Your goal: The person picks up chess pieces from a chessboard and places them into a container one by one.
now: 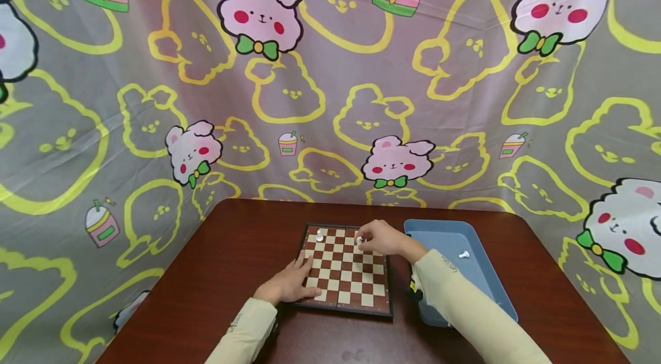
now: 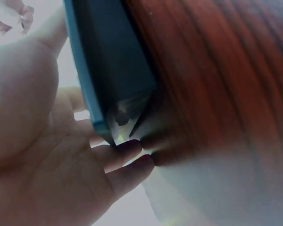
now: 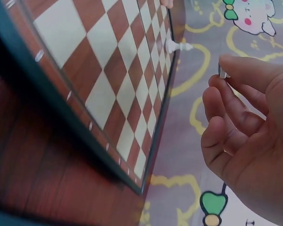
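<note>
A brown-and-cream chessboard with a dark rim lies on the table. My left hand rests along its left edge, fingers extended; in the left wrist view the fingertips sit by the board's corner. Over the far right part of the board, my right hand pinches a small white chess piece between thumb and fingers. Most of that piece is hidden by the fingers in the right wrist view. One white chess piece stands upright near the board's far left corner.
Right of the board is a blue-grey tray, with a white chess piece lying inside and my right forearm crossing over it. The dark reddish wooden table ends at a patterned cloth hanging behind and at the sides.
</note>
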A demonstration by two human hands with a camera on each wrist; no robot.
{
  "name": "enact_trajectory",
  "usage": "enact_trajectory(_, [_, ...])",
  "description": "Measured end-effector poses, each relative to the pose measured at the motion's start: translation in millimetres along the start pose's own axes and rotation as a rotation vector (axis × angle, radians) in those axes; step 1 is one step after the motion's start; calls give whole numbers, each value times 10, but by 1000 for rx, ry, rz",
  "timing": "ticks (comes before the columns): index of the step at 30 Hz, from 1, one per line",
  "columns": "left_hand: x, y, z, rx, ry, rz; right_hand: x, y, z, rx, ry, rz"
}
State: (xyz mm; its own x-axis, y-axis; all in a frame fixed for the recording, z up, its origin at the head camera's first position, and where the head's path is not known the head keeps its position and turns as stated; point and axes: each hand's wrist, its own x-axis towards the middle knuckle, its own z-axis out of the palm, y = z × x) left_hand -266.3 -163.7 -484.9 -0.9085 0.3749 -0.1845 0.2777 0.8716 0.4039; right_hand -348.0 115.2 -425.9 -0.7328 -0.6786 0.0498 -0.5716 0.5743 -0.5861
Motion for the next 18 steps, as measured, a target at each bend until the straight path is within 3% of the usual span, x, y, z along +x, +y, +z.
enact_trajectory(18, [-7, -2, 12, 9, 2, -16, -618, 407, -448, -10, 97, 151])
